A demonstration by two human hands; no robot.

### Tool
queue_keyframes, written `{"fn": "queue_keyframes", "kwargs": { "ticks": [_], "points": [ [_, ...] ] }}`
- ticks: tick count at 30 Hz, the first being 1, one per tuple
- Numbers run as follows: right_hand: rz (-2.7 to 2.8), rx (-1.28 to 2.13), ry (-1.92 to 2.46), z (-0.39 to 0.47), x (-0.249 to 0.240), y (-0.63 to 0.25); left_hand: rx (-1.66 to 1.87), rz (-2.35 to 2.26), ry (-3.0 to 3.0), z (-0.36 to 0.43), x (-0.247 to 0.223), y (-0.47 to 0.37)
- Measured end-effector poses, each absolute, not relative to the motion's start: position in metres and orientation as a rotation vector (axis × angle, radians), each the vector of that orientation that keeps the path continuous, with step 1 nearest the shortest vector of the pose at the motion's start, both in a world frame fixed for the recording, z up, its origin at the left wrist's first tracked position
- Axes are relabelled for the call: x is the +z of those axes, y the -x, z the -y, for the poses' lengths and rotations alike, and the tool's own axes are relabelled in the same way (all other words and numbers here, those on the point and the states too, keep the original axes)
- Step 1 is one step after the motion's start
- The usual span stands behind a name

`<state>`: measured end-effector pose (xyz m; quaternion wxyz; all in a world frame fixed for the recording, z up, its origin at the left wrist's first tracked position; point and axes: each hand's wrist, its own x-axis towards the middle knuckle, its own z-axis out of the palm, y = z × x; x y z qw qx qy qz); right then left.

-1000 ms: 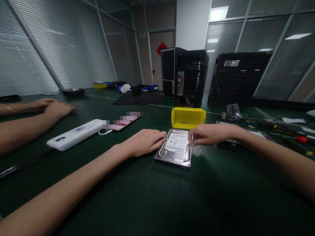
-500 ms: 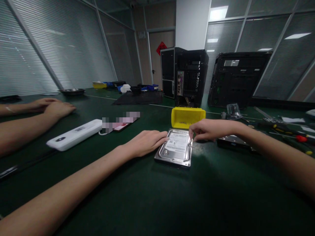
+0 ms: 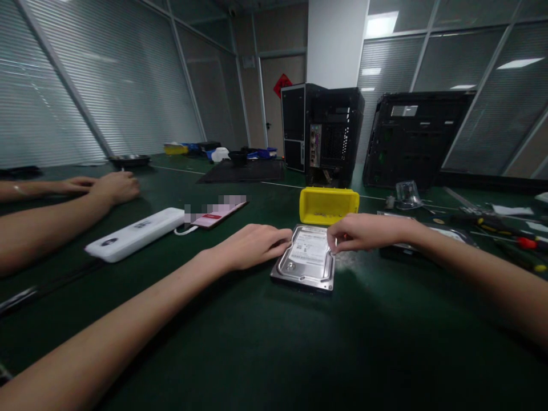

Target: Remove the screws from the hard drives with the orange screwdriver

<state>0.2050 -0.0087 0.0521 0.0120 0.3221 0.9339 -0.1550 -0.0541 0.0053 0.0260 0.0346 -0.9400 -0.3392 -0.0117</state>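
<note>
A silver hard drive with a white label lies flat on the dark green table. My left hand grips its left edge, fingers together and thumb against the side. At the drive's right edge, my right hand is closed in a pinch, its fingertips touching the rim near a notch. Whatever sits between those fingertips, if anything, is too small to make out. Just behind the drive stands a yellow bin with small metal pieces in it. A second hard drive lies partly hidden under my right forearm.
A white power strip and a phone on a cable lie to the left, near another person's hands. An open computer case and a black panel stand behind. Screwdrivers lie at right.
My right hand has dipped slightly and its fingertips have moved down along the drive's right edge. My left hand stays on the drive. The other person's hands have shifted a little.
</note>
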Motion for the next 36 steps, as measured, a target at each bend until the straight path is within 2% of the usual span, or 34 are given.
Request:
{"fn": "queue_keyframes", "kwargs": {
  "ticks": [4,6,11,14,20,28,33,36],
  "points": [
    [-3.007,-0.465,-1.005,0.006,0.049,-0.204,-0.119,1.02,2.876,-0.005,0.029,0.056],
    [-3.105,-0.428,-1.023,0.007,0.049,-0.201,-0.279,1.073,2.922,-0.003,0.034,0.054],
    [-3.472,-0.401,-0.969,0.019,0.049,-0.191,-1.089,1.419,3.199,0.01,0.037,0.032],
    [-3.606,-0.505,-1.002,0.027,0.048,-0.186,-1.399,1.648,3.369,0.019,0.029,0.017],
    [-3.573,-0.751,-1.106,0.027,0.045,-0.184,-1.421,1.803,3.714,0.039,0.021,0.005],
    [-3.427,-1.015,-1.068,0.025,0.045,-0.178,-1.318,1.939,3.727,0.039,0.019,0.001],
    [-3.361,-0.829,-1.179,0.024,0.052,-0.185,-1.232,1.954,3.596,0.034,0.015,0.004],
    [-3.219,-0.86,-1.06,0.021,0.06,-0.195,-1.198,1.878,3.536,0.032,0.016,0.009]
  ]
}}
